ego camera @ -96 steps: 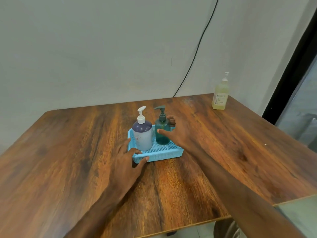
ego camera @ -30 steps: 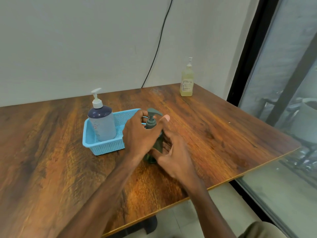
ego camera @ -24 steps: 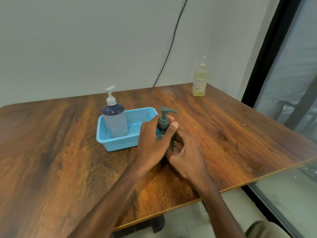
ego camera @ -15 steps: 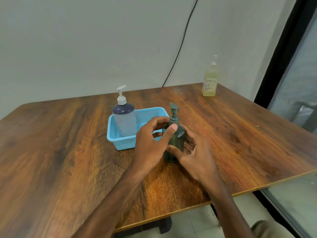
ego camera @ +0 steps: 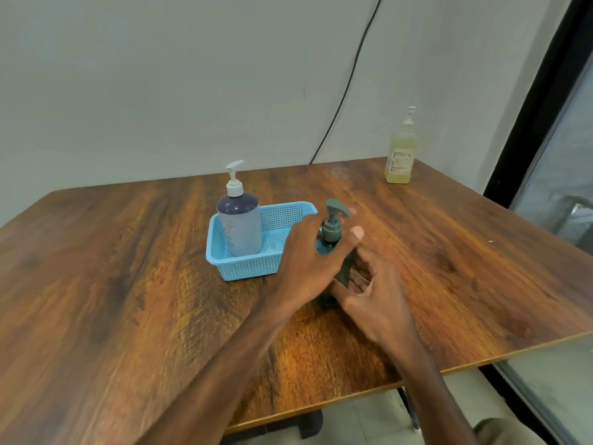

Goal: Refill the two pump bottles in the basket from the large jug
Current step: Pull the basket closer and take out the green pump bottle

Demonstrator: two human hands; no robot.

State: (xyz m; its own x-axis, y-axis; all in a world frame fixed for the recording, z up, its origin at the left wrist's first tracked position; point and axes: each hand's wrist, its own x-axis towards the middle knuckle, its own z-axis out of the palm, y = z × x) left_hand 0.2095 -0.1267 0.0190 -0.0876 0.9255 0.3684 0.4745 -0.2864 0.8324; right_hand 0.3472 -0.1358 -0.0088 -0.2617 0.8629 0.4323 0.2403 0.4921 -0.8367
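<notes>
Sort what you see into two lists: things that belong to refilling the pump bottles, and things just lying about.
Job in hand: green pump bottle, gripped by left hand and right hand; blue-grey pump bottle; blue basket holding it. No jug in view.
Lying about: yellow bottle at the far corner of the table; black cable on the wall.

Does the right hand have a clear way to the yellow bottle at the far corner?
Probably yes: only bare table lies between the right hand and the yellow bottle. It would first have to let go of the green bottle, and the reach looks long.
</notes>
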